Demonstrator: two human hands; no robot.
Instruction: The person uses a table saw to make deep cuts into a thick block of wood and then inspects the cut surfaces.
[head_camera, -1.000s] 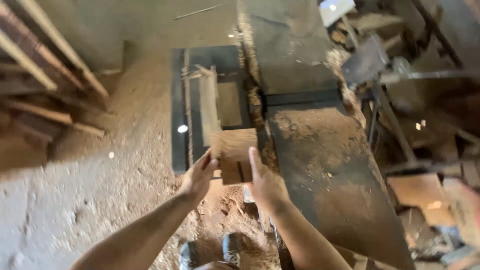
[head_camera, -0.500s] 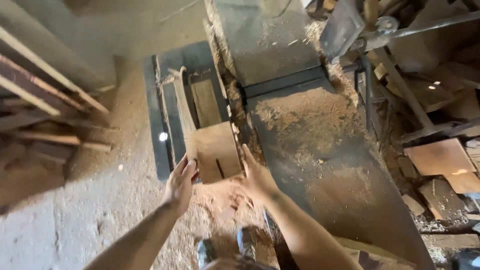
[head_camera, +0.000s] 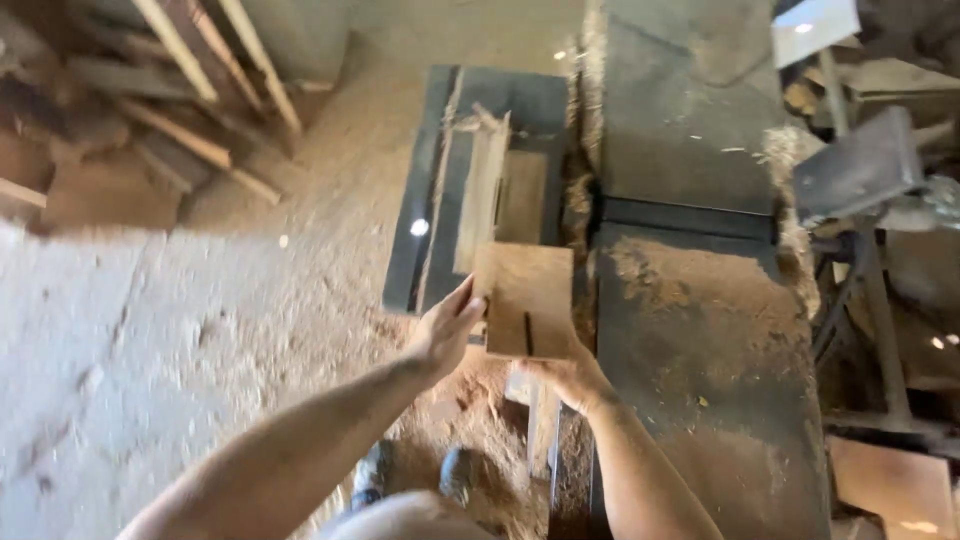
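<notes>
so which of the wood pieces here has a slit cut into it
The flat square board held between the left hand and right hand; a dark slit runs up from its near edge. The long sticks at upper left show none.

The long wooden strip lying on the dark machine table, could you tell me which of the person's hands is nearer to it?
Left. The left hand is at the small board's left edge, just below the wooden strip. The right hand is under the board's near edge, farther off.

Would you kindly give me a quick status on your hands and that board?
Left hand on wooden board left edge. Right hand supporting it underneath. Board over sawdust-covered machine table edge; nothing blocking.
</notes>
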